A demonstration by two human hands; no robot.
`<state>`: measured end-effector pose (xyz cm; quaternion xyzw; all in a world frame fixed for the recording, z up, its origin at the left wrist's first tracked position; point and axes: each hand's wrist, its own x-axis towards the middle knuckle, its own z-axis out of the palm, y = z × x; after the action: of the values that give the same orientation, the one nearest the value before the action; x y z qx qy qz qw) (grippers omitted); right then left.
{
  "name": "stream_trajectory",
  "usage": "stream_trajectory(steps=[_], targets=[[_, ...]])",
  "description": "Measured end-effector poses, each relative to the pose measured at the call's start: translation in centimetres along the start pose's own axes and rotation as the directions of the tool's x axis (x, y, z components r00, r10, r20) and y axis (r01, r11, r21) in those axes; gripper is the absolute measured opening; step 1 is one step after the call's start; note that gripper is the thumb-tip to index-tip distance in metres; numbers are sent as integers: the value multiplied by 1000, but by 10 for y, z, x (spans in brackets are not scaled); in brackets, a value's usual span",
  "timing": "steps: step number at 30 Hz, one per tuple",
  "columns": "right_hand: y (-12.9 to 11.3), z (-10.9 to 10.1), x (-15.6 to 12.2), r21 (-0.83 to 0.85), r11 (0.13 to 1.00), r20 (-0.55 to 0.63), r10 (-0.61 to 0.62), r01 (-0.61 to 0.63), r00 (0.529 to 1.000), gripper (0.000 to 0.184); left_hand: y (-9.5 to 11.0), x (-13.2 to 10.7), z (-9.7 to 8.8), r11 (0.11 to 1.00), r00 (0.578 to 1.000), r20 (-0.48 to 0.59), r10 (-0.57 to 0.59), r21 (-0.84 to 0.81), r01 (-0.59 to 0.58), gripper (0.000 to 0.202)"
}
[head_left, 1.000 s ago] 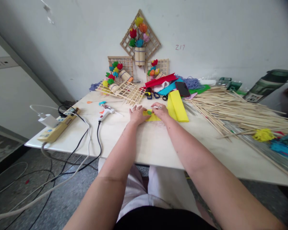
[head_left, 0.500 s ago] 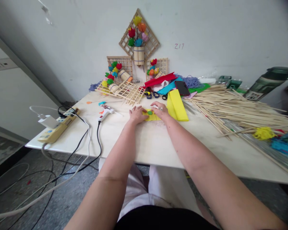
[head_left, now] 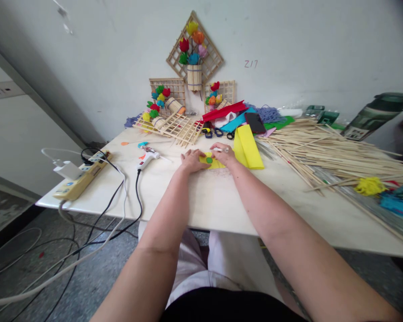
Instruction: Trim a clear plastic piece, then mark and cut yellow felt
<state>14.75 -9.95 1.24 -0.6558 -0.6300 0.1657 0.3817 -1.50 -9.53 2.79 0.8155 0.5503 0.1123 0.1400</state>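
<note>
A small yellow paper piece (head_left: 218,165) lies flat on the table between my hands, with a green round piece (head_left: 209,160) on top of it. My left hand (head_left: 192,161) rests with fingers spread at the paper's left end, its thumb along the near edge. My right hand (head_left: 224,154) is closed around a slim white pen (head_left: 220,150), its fingertips close to the green piece. Just right of that hand lies a larger folded yellow sheet (head_left: 248,147).
A glue gun (head_left: 149,158) and a power strip (head_left: 83,174) with cables are on the left. Scissors (head_left: 218,132), coloured paper and a phone (head_left: 254,123) lie behind. Many thin wooden sticks (head_left: 322,147) spread across the right. Stick lattices with flowers (head_left: 195,49) stand against the wall.
Both hands stay nearly in place. The right hand's fingers and the pen have shifted slightly; the green piece shows a little lower beside them.
</note>
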Motion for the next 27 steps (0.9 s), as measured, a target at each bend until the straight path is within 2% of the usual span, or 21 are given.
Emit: stream_trajectory(steps=[12, 27], targets=[[0, 0, 0, 2, 1000, -3, -3, 3, 1000, 24, 2, -3, -3, 1000, 1000, 3, 18, -11, -18, 44], [-1, 1, 1, -44, 999, -19, 4, -5, 1000, 24, 1, 1, 4, 998, 1000, -25, 0, -59, -1, 40]])
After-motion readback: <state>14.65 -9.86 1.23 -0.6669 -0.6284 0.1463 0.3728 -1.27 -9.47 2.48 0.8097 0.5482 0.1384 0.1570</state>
